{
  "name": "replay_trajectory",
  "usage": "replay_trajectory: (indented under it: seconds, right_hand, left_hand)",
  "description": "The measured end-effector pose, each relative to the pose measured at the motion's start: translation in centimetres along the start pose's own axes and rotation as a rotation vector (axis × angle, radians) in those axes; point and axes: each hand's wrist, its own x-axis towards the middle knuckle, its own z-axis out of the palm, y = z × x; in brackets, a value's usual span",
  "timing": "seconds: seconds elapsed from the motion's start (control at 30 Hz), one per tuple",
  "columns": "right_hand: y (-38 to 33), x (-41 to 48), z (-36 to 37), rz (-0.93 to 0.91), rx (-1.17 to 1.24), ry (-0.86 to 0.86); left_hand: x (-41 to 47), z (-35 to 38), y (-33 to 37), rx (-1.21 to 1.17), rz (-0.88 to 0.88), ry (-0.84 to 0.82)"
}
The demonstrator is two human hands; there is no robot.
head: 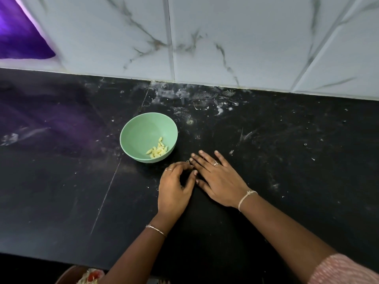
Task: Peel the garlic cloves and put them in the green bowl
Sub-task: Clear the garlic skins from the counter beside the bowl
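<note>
A green bowl (143,130) stands on the black counter (287,150), with several peeled yellowish garlic cloves (157,150) lying at its near right side. Just right of and below the bowl, my left hand (175,188) rests on the counter with its fingers curled inward; what lies under them is hidden. My right hand (217,177) lies flat beside it, fingers straight and pressed to the counter, its fingertips touching the left hand's fingertips. No unpeeled clove shows.
A marble-tiled wall (225,37) rises behind the counter. White smears and bits of garlic skin (184,95) dot the back of the counter. A purple-lit opening (20,33) is at top left. A brown container (82,275) peeks below the counter's front edge.
</note>
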Motion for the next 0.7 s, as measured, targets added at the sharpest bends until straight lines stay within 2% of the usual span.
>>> replay_trajectory:
  seconds: [0.1,0.2,0.27,0.33,0.5,0.6,0.7]
  right_hand:
    - [0.5,-1.0,-0.1,0.062,-0.069,0.018]
    - [0.5,-3.3,0.2,0.337,-0.026,0.089]
    - [0.0,-4.7,0.7,0.512,0.007,0.072]
    - [-0.9,-5.5,1.3,0.576,0.036,0.033]
    - [-1.4,-4.2,1.6,0.508,0.119,0.031]
    - [-0.8,-3.1,1.3,0.402,0.172,0.032]
    - [-0.3,-1.9,1.0,0.291,0.247,0.058]
  left_hand:
    - [0.1,0.2,-0.2,0.032,0.005,-0.002]
    - [0.0,0.4,-0.3,0.036,-0.023,0.025]
    - [-0.2,0.5,-0.4,0.067,-0.004,0.014]
    - [-0.3,0.5,-0.4,0.144,0.046,-0.031]
    - [0.0,0.5,0.4,0.321,0.208,-0.249]
    - [0.2,0.5,0.5,0.241,0.241,-0.278]
    - [0.1,0.3,0.4,0.077,0.161,-0.223]
